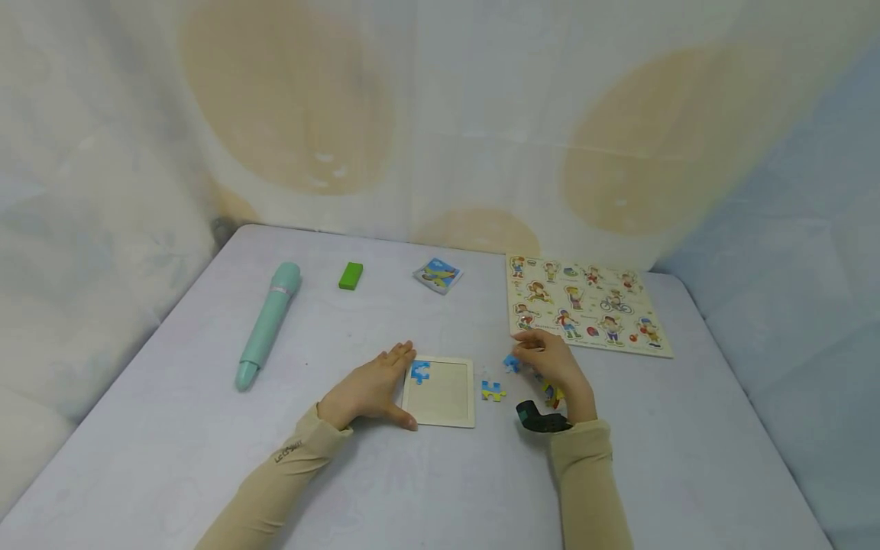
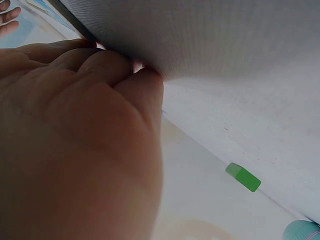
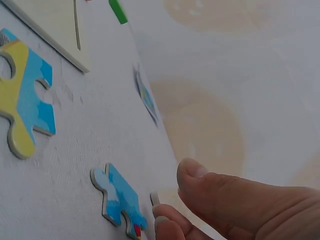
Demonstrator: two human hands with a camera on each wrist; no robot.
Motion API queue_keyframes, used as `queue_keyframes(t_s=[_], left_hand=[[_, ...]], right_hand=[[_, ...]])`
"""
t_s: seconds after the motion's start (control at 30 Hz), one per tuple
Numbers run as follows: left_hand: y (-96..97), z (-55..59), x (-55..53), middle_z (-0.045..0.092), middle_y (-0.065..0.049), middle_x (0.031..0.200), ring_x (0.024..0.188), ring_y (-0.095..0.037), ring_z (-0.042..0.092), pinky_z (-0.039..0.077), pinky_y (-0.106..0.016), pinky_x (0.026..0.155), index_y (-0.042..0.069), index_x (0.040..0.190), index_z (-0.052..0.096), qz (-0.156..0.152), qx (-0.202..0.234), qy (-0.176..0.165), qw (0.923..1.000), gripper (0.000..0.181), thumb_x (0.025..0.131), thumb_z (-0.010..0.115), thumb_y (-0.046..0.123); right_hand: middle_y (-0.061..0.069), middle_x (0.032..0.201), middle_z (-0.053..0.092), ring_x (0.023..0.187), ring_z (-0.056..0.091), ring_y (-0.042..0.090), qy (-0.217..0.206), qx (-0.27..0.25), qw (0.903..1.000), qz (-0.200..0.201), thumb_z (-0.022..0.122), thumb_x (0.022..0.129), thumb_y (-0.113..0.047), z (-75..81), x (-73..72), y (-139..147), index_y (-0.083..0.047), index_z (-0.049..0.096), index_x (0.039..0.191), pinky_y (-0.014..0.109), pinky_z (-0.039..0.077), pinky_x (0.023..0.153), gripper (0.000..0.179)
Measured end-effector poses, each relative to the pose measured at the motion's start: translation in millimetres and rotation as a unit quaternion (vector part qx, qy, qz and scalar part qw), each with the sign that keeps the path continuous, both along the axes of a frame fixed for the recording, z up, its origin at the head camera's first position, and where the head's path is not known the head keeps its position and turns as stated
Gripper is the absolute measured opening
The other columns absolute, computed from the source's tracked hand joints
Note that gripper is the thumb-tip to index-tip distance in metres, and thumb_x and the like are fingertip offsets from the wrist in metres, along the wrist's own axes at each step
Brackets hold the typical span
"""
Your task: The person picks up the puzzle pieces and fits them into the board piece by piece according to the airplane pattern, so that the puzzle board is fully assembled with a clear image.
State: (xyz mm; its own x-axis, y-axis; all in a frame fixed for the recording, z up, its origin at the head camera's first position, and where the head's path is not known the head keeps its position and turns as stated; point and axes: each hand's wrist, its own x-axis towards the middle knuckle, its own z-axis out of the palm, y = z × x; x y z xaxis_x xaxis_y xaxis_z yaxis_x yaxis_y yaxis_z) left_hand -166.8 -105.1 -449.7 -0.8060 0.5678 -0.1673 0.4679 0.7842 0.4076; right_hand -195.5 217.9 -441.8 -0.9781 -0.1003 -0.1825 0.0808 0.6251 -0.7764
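My left hand (image 1: 367,388) lies along the left side of a square wooden puzzle tray (image 1: 471,393), fingers fairly straight at its upper corner and thumb by its lower corner. One blue jigsaw piece (image 1: 418,371) sits in the tray's upper left corner. Right of the tray, my right hand (image 1: 555,365) hovers low beside a loose blue jigsaw piece (image 3: 117,192). Its thumb stands apart from the fingers; a thin edge of another piece (image 3: 154,198) shows at the fingertips. A blue and yellow piece (image 1: 491,391) lies nearer the tray. More pieces (image 1: 552,395) are partly hidden under the right hand.
A wooden picture board (image 1: 587,305) lies at the back right. Toward the back are a small picture packet (image 1: 438,275) and a green block (image 1: 351,276). A mint-green stick-shaped object (image 1: 268,327) lies at left. A black device (image 1: 539,418) is at my right wrist.
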Motion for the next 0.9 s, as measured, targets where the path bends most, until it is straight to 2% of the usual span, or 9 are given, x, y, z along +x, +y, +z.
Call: queue_keyframes(t_s=[0.13,0.23,0.37,0.57,0.9], left_hand=[[0.4,0.1,0.3,0.022,-0.02,0.16,0.149,-0.033,0.022,0.024,-0.048,0.121,-0.006,0.149,0.027,0.001,-0.004,-0.001,1.0,0.121,0.062,0.087,0.052],[0.7,-0.5,0.6,0.022,-0.019,0.16,0.149,-0.033,0.021,0.024,-0.047,0.121,-0.005,0.15,0.026,0.003,-0.013,-0.002,0.9999,0.121,0.062,0.087,0.053],[0.9,-0.7,1.2,0.021,-0.018,0.16,0.149,-0.032,0.021,0.023,-0.046,0.122,-0.004,0.151,0.025,0.008,-0.021,-0.002,0.9997,0.121,0.062,0.086,0.053],[0.9,0.3,1.8,0.021,-0.019,0.16,0.15,-0.033,0.02,0.023,-0.047,0.122,-0.005,0.151,0.024,0.004,-0.022,-0.008,0.9997,0.122,0.063,0.086,0.053],[-0.6,2.5,-2.4,0.017,-0.019,0.161,0.15,-0.032,0.017,0.022,-0.046,0.122,-0.004,0.152,0.019,-0.004,-0.026,-0.014,0.9995,0.128,0.061,0.084,0.058]], right_hand=[[0.02,0.124,0.062,0.11,0.059,0.033,-0.007,0.019,0.9998,-0.008,0.062,0.095,-0.022,-2.4,0.3,5.5,-0.002,0.058,0.128,0.035,0.054,0.083,0.039],[0.021,0.124,0.062,0.111,0.059,0.034,-0.017,0.022,0.9995,-0.018,0.064,0.093,-0.019,-3.1,0.5,6.1,-0.003,0.058,0.128,0.038,0.053,0.086,0.038],[0.019,0.125,0.061,0.11,0.059,0.033,-0.023,0.021,0.9994,-0.016,0.07,0.087,-0.013,-3.8,0.0,4.7,-0.006,0.058,0.129,0.036,0.053,0.084,0.044],[0.017,0.122,0.06,0.1,0.057,0.027,-0.017,0.034,0.9993,-0.005,0.077,0.079,-0.008,-4.2,0.1,0.5,-0.008,0.058,0.13,0.028,0.047,0.074,0.054],[0.015,0.113,0.059,0.095,0.052,0.025,-0.018,0.059,0.9981,-0.001,0.075,0.082,-0.008,-3.6,1.1,-0.6,-0.006,0.063,0.121,0.03,0.045,0.075,0.041]])
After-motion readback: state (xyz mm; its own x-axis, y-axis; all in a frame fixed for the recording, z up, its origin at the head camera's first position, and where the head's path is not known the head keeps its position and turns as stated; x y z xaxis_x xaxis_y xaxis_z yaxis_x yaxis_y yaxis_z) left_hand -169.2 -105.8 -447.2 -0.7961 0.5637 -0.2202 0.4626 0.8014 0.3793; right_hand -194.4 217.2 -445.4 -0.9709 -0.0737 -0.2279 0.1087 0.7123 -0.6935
